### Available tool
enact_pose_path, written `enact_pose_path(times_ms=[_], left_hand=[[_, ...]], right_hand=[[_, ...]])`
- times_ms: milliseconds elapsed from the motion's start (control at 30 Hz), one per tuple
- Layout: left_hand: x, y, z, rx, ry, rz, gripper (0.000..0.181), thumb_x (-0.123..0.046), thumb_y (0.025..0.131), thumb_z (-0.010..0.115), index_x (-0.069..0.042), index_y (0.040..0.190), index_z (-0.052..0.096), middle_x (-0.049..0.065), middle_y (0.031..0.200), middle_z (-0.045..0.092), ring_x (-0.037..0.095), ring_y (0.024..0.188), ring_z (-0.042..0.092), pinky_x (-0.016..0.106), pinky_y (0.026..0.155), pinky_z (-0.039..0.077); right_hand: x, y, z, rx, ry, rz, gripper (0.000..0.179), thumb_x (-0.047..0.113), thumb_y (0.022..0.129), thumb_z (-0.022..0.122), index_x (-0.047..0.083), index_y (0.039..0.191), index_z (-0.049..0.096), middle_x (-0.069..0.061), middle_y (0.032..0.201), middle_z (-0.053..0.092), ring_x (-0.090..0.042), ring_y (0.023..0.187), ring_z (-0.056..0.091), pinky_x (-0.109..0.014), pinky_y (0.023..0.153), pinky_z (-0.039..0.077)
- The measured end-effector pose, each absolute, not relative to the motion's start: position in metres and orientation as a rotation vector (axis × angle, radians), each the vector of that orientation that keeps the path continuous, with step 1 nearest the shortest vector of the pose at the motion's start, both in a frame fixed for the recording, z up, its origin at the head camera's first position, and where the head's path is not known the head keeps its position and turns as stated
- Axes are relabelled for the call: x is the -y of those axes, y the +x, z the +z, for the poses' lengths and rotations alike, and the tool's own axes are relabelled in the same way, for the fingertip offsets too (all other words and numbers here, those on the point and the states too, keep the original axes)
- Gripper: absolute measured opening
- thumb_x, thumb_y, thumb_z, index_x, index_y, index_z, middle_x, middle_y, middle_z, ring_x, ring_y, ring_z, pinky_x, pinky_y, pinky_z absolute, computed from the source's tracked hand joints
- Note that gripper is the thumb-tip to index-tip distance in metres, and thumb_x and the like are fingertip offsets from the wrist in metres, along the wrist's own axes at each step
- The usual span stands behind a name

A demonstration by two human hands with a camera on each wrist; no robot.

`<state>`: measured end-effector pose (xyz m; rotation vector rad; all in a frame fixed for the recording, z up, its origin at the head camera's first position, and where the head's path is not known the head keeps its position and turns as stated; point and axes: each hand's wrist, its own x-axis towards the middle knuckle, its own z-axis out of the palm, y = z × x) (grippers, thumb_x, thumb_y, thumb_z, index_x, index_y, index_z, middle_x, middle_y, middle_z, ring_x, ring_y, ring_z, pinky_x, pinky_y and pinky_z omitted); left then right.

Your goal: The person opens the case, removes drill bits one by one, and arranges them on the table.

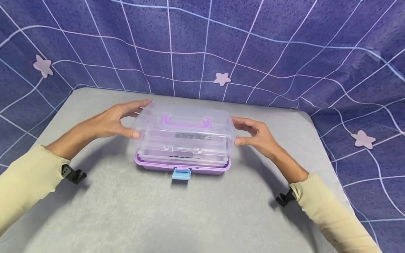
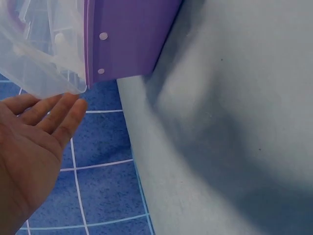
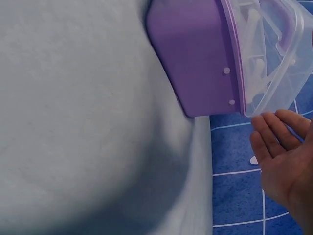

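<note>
A purple storage box (image 1: 182,171) stands mid-table, its clear lid (image 1: 186,109) tilted up at the back and fitted with a purple handle (image 1: 186,122). The blue latch (image 1: 181,174) hangs out at the front. Through the lid show clear trays (image 1: 148,158) with dark slender items, too blurred to name. At the lid's left side is my left hand (image 1: 110,119), thumb by the front edge; in the left wrist view its fingers (image 2: 61,112) reach straight to the lid's corner. My right hand (image 1: 254,131) mirrors it, fingers (image 3: 274,132) extended against the other corner.
The grey tabletop (image 1: 177,218) extends around the box. Behind it hangs a blue grid-patterned cloth (image 1: 190,31) with pale stars. A black strap (image 1: 73,174) is on the left wrist and another strap (image 1: 285,198) on the right.
</note>
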<state>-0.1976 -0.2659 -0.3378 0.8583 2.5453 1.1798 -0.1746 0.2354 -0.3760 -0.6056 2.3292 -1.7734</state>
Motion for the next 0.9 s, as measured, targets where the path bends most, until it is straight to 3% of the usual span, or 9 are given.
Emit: enact_pose_path(times_ms=[133,200,533,633,767,900], left_hand=[[0.266,-0.203,-0.338,-2.524,0.874,1.222,0.105,-0.018,0.084,0.089,-0.015,0.177,0.040,0.018,0.177,0.049,0.008,0.137,0.061,0.017,0.114,0.044],[0.266,-0.205,-0.339,-2.505,0.884,1.250,0.101,-0.019,0.087,0.088,-0.014,0.176,0.041,0.019,0.176,0.049,-0.002,0.133,0.060,0.012,0.112,0.043],[0.265,-0.208,-0.336,-2.474,0.874,1.275,0.088,-0.028,0.098,0.078,-0.010,0.176,0.041,0.020,0.178,0.046,-0.004,0.135,0.057,0.011,0.112,0.042],[0.265,-0.211,-0.335,-2.444,0.871,1.292,0.083,-0.031,0.103,0.074,-0.009,0.175,0.040,0.021,0.179,0.043,0.016,0.153,0.055,0.012,0.118,0.040],[0.265,-0.215,-0.334,-2.407,0.879,1.315,0.077,-0.036,0.110,0.066,-0.004,0.174,0.040,0.022,0.182,0.038,0.045,0.169,0.032,0.021,0.131,0.032],[0.263,-0.219,-0.333,-2.415,0.890,1.320,0.069,-0.033,0.112,0.058,-0.002,0.172,0.043,0.025,0.178,0.043,0.046,0.170,0.031,0.031,0.138,0.028]], right_hand=[[-0.235,-0.179,-0.374,-2.306,-0.613,-1.794,0.073,0.006,0.089,0.092,-0.006,0.154,0.063,0.008,0.143,0.076,-0.008,0.131,0.071,-0.027,0.120,0.054],[-0.234,-0.180,-0.373,-2.293,-0.611,-1.806,0.072,0.006,0.089,0.091,-0.008,0.154,0.063,0.008,0.142,0.077,-0.009,0.130,0.072,-0.027,0.117,0.055],[-0.231,-0.187,-0.367,-2.289,-0.531,-1.804,0.075,0.019,0.092,0.090,-0.012,0.153,0.061,-0.032,0.154,0.066,-0.007,0.124,0.073,-0.022,0.106,0.059],[-0.231,-0.189,-0.364,-2.304,-0.502,-1.785,0.073,0.020,0.093,0.086,-0.012,0.154,0.060,-0.036,0.154,0.063,-0.005,0.122,0.072,-0.020,0.106,0.058],[-0.229,-0.193,-0.363,-2.340,-0.480,-1.775,0.069,0.022,0.096,0.082,-0.012,0.152,0.061,-0.032,0.150,0.067,-0.003,0.121,0.071,-0.020,0.109,0.055],[-0.228,-0.198,-0.364,-2.346,-0.466,-1.814,0.080,0.042,0.096,0.086,-0.013,0.149,0.063,-0.010,0.134,0.077,-0.004,0.120,0.070,-0.021,0.110,0.052]])
